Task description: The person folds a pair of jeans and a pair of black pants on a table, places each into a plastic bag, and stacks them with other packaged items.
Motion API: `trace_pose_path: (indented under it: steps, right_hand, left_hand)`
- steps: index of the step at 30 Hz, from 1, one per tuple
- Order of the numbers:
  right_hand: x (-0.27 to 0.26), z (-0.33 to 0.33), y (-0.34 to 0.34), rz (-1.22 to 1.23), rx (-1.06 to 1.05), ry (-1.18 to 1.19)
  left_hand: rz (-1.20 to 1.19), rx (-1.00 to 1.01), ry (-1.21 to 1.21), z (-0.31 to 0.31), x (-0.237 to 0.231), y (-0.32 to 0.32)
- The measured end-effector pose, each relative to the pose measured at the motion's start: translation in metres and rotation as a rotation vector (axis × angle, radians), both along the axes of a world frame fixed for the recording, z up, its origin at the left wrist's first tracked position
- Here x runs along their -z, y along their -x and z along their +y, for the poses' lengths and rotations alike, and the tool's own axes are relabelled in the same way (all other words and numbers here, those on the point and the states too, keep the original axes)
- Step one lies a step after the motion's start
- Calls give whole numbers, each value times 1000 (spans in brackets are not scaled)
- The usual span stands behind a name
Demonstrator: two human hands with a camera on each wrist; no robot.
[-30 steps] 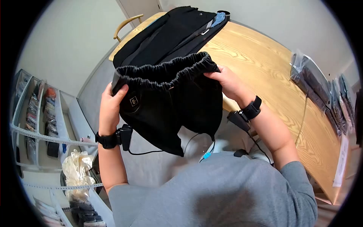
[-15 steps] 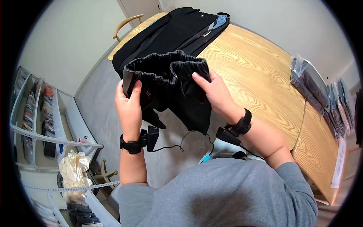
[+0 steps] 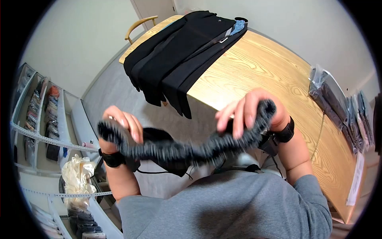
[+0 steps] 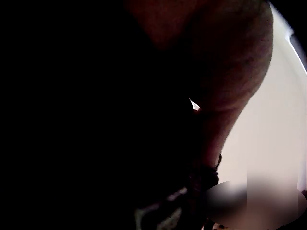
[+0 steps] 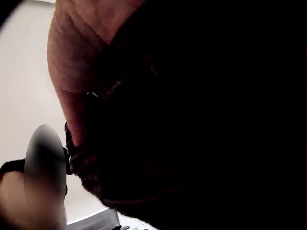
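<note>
In the head view a pair of black shorts [image 3: 171, 152] is held up close to my chest, its gathered elastic waistband toward me and blurred. My left hand [image 3: 126, 122] grips the waistband at its left end, fingers over the front. At the other end my right hand [image 3: 254, 110] holds the band the same way, with fingers bent over it. Most of the shorts' body hangs hidden below the band. Dark cloth [image 5: 144, 187] fills much of the right wrist view beside the palm. The left wrist view is mostly black, with the hand's edge showing.
Dark garments [image 3: 179, 51] lie stacked on the wooden table [image 3: 254, 63], some hanging over its edge. Bagged clothes [image 3: 334, 95] stand at the right. Shelves [image 3: 39, 139] with packed items line the left, near shiny cream cloth [image 3: 77, 179]. A wooden chair [image 3: 139, 26] stands behind the table.
Both hands first brought the shorts' sides nearer together, then spread apart again and came down toward my body. The waistband has tipped toward me, and the hands have turned so their backs show.
</note>
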State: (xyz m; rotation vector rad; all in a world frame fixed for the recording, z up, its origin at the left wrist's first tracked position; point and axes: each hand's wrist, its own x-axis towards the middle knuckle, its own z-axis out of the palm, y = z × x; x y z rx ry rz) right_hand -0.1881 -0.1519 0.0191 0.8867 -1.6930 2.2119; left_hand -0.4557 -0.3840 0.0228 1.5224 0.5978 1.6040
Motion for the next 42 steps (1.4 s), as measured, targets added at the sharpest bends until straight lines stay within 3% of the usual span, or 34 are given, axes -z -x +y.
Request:
trace_pose_path:
  steps: [2, 3, 5, 6, 9, 12, 21, 25, 27, 29, 31, 33, 35, 37, 39, 41, 42]
  right_hand:
    - [-1, -4, 15, 70, -215, 10]
    - [-4, -3, 19, 21, -148, -58]
    - [-12, -13, 29, -109, 215, -235]
    - [-11, -14, 33, -213, 230, -191]
    - [0, -11, 44, -196, 261, -150]
    - [5, -8, 42, -128, 265, -159]
    - [3, 3, 41, 111, 348, -414]
    - [4, 3, 34, -42, 383, -445]
    - [9, 3, 36, -78, 548, -414]
    - [12, 4, 37, -145, 585, -362]
    - [21, 2, 39, -210, 750, -333]
    - [25, -7, 42, -197, 819, -368]
    - [33, -20, 47, -178, 915, -406]
    - [43, -33, 52, -116, 985, -421]
    - [48, -43, 52, -96, 1005, -381]
    - [55, -45, 49, -66, 1062, -393]
    - [62, -41, 50, -9, 1095, -441]
  left_hand:
    - [-30, 333, -43, 25, -10, -20]
    - [-16, 318, 21, 30, -6, -26]
    - [-75, 335, 217, 46, -7, -40]
    - [23, 253, 316, 54, -2, -36]
    - [240, 137, 507, 78, -5, -39]
    - [83, 295, 525, 93, 8, -42]
    - [198, 156, 511, 116, 17, -45]
    - [204, 26, 529, 111, 13, -46]
    - [344, -281, 443, 103, 3, -48]
    - [365, -348, 388, 84, -3, -42]
    - [425, -477, 318, 64, -12, -47]
    - [819, -705, 236, 49, -21, -58]
    - [1156, -846, 5, 49, -22, -77]
    - [1306, -882, 25, 53, -11, -86]
    - [1333, -903, 70, 62, 4, -83]
    - [1263, -902, 276, 67, 11, -86]
    - [1268, -878, 228, 72, 16, -83]
